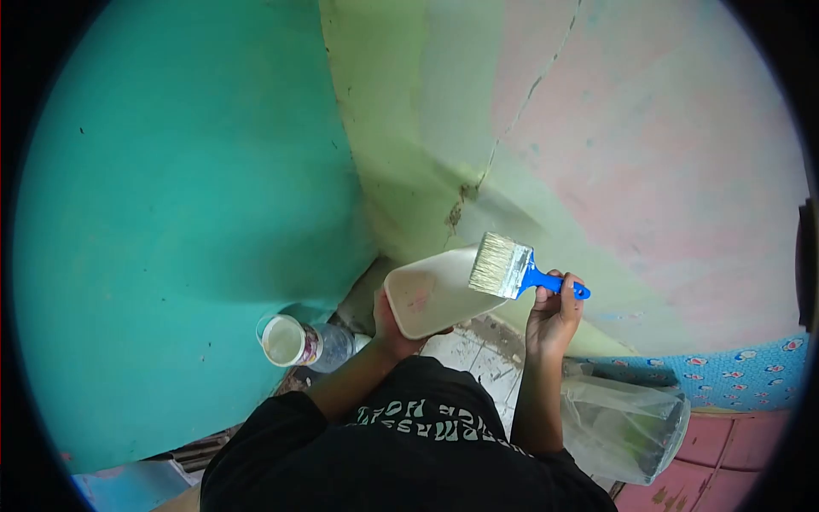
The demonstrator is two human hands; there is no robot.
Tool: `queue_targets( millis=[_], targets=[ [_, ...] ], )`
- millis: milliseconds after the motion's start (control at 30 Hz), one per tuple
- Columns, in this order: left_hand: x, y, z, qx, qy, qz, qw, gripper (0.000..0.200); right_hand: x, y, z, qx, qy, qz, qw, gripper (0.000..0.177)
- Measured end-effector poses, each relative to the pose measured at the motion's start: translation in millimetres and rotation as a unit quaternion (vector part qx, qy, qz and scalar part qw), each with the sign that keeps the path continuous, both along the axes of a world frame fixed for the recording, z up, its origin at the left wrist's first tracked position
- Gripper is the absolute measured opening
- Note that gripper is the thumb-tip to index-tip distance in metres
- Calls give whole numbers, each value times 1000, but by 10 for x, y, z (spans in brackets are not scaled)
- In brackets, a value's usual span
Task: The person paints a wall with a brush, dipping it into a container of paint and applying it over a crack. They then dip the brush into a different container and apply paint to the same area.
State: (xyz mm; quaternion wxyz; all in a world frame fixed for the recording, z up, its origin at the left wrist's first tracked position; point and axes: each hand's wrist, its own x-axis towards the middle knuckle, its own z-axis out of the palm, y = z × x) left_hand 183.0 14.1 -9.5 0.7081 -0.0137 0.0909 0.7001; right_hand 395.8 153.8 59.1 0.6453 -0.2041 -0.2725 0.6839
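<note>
A wide paintbrush (502, 266) with pale bristles and a blue handle is in my right hand (556, 317), its fingers closed round the handle. The bristles point to the left, over the right end of a shallow off-white tray (435, 294). My left hand (394, 327) grips the tray's left side from below, and the tray is tilted. Inside it there is a faint pinkish patch. Behind the tray, a long crack (533, 90) runs down the pale green and pink wall (631, 171) to a damaged spot.
A teal wall (196, 213) stands at the left. Below it is a white bucket (284, 341) beside a clear container (334, 348). A transparent plastic bin (623, 427) stands at the lower right, near blue patterned covering (742, 375) and pink panels (704, 452).
</note>
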Motion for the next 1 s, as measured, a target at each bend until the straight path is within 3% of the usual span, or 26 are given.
queue_targets(
  millis=[100,200,367,533,667,733,900,1000],
  targets=[
    [-262,3,39,-5,18,6,1000,79,-235,135,-75,-53,131,56,988,16],
    [-607,95,8,-6,39,12,999,80,-499,237,-36,-29,147,80,985,16],
    [-1082,173,115,-42,49,41,997,81,-980,311,420,66,88,74,991,17],
    [-1494,220,-63,82,10,2,997,82,-1411,521,1011,224,-76,-41,971,21],
    [-1721,143,-197,61,-3,-10,998,83,-1723,742,1706,336,-177,-121,917,21],
    [-1807,130,-228,40,52,11,998,83,-1918,885,2083,395,-213,-151,881,21],
    [-1869,51,113,-7,189,50,981,85,-2478,1168,2885,509,-301,-104,800,19],
    [-2043,129,-121,62,9,16,998,85,-2663,1368,3324,580,-401,-150,693,15]
  ],
)
